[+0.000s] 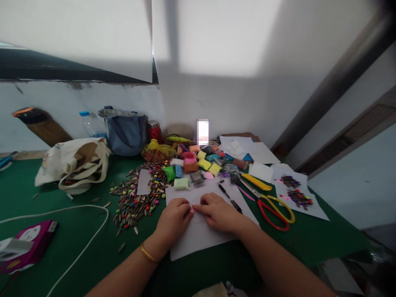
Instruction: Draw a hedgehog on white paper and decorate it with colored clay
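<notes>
The left hand [176, 216] and right hand [218, 212] meet at a small pink lump [193, 209] above the white paper [190, 243]; whether either grip is closed on it cannot be told. Uneven fingertip pressure could squash it out of shape
</notes>
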The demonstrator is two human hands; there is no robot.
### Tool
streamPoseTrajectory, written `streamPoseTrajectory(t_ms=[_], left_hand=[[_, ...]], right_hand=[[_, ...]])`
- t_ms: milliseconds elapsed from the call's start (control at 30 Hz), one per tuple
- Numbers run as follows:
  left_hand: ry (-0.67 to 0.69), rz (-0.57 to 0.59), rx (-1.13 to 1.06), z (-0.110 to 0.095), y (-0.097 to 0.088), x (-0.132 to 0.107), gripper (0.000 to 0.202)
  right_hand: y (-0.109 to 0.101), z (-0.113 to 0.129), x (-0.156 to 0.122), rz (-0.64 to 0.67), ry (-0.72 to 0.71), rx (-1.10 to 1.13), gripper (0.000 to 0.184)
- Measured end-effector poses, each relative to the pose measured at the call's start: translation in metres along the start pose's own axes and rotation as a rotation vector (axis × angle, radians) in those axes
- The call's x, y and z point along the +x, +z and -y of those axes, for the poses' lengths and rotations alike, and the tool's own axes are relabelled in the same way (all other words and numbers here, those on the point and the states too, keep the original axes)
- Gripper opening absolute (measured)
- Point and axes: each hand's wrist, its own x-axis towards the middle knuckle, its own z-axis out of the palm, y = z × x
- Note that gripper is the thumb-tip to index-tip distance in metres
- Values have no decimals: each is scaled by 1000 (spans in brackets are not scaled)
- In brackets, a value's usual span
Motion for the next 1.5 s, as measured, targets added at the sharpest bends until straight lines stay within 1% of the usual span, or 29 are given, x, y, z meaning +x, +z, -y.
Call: streamPoseTrajectory(t_ms=[333, 500, 667, 900, 1100, 1333, 1500], left_hand=[[13, -1, -3, 1, 0, 0, 9], [7, 5, 3, 2, 1, 0, 7], [19, -22, 27, 3, 3, 0, 12], [74, -19, 62, 5, 6, -1, 18], [62, -34, 40, 5, 5, 0, 18], [59, -34, 39, 6, 6, -1, 12], [36, -19, 26, 8, 5, -1, 12]], right_hand=[[2, 0, 1, -4, 26, 24, 60], [0, 1, 0, -21, 0, 20, 48], [3, -5, 1, -55, -3, 73, 54], [2, -13, 0, -58, -44, 127, 50], [-1, -12, -1, -46, -38, 144, 50], [-5, -7, -2, 11, -52, 66, 53], [-4, -5, -2, 7, -62, 31, 53]])
